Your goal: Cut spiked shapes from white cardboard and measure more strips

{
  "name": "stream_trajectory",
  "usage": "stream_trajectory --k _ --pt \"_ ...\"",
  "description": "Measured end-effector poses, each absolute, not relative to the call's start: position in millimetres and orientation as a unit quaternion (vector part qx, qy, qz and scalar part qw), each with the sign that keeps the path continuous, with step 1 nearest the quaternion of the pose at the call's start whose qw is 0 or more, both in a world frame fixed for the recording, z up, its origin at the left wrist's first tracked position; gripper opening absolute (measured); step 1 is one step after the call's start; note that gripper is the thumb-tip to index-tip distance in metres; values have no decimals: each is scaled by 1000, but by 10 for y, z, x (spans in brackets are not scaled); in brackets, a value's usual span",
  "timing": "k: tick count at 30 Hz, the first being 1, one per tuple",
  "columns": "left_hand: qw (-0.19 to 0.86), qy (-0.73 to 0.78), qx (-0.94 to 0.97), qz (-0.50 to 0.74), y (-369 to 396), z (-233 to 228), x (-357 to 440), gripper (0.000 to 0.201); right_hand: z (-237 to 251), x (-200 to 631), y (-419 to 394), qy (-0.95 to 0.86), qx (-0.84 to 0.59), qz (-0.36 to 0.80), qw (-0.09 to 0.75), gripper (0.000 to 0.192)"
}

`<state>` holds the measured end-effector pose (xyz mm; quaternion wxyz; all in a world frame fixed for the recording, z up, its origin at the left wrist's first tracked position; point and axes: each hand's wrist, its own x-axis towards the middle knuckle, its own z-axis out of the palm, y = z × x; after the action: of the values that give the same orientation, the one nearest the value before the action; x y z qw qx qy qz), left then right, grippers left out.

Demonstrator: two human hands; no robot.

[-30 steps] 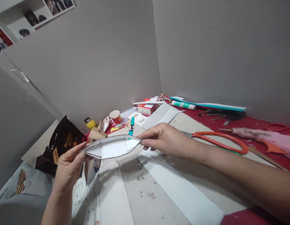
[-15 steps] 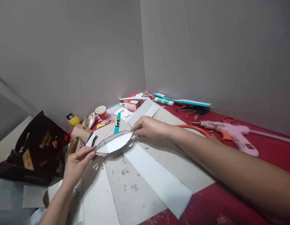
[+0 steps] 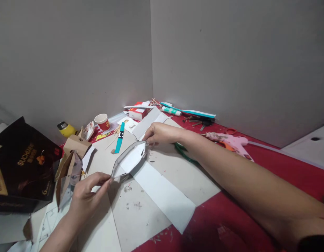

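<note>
Two hands hold one thing here: a pointed, leaf-shaped cardboard piece [image 3: 129,159] with a white inner face and grey edges, which we keep a little above the desk [image 3: 162,164]. Our left hand [image 3: 87,194] pinches the near tip between thumb and fingers, pressed together on the cardboard edge, and our right hand [image 3: 160,133] pinches the far tip in the same way, the fingertips closed on the point. The long axis of the piece runs from about 7 o'clock, at the left hand, to about 1 o'clock, at the right hand, so each hand has the piece directly in front of its fingertips and the two hands are at opposite ends of it. The left hand is the nearer one to us; the right arm reaches across the desk from the lower right. The piece looks slightly bowed between the two grips, open side up. Just under it lie a white paper strip [image 3: 164,194] and grey cardboard sheets [image 3: 141,213], on a red cover. At about 10 o'clock from the piece we see a small brown cardboard box [image 3: 72,154], further left a dark paper bag [image 3: 22,164], and behind them a yellow bottle [image 3: 65,128] and a red paper cup [image 3: 102,121]. A teal marker [image 3: 120,137] lies near the far tip. At about 3 o'clock, well apart, rests a pink glue gun [image 3: 234,141].
</note>
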<state>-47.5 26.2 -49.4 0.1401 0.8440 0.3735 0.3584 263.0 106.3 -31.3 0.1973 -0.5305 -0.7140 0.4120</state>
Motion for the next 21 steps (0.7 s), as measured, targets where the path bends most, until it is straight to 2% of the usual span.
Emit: stream_trajectory --k 7,14,21 --pt "73 296 900 312 190 -509 -382 19 -331 2694 1084 -716 -526 423 180 24" --pt "114 223 938 242 94 -487 -288 25 -322 2738 1087 -720 -520 433 151 22" --pt "108 229 946 201 51 -536 -286 15 -308 2749 1064 -719 -524 440 125 22"
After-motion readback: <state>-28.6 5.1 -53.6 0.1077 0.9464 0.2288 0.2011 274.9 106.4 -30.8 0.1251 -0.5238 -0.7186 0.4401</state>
